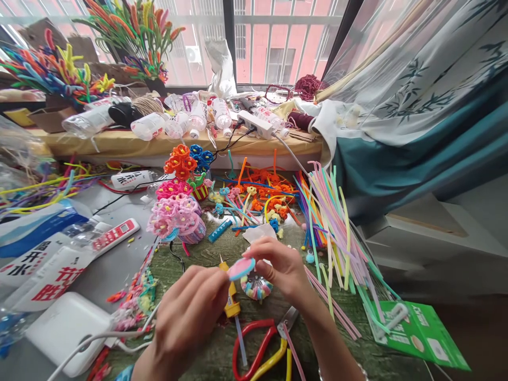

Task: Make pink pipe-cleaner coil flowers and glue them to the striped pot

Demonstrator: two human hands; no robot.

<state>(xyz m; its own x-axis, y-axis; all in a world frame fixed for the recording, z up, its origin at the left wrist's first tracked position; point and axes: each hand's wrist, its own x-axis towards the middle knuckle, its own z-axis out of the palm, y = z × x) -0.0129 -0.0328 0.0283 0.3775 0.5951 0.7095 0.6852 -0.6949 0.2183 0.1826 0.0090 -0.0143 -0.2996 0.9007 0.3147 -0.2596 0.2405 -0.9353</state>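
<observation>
Between my two hands is a small fuzzy disc, pink with a light blue rim (241, 269). My left hand (190, 307) pinches its left edge, while the fingertips of my right hand (281, 267) close on its upper right edge. Just below my right fingers sits a small round piece (257, 287) with a pastel fuzzy rim and a shiny pleated middle, partly hidden. A yellow glue gun (233, 308) lies beside my left hand, a clear glue stick (240, 341) running from its back. Nearer to me are scissors (254, 352) with red and yellow handles.
Pipe-cleaner flowers (174, 214) in small pots stand at the back left of the green mat. Loose pastel pipe cleaners (331, 227) lie at the right by a green package (423, 333). A white power adapter (71, 330) and plastic bottles (55, 275) lie left.
</observation>
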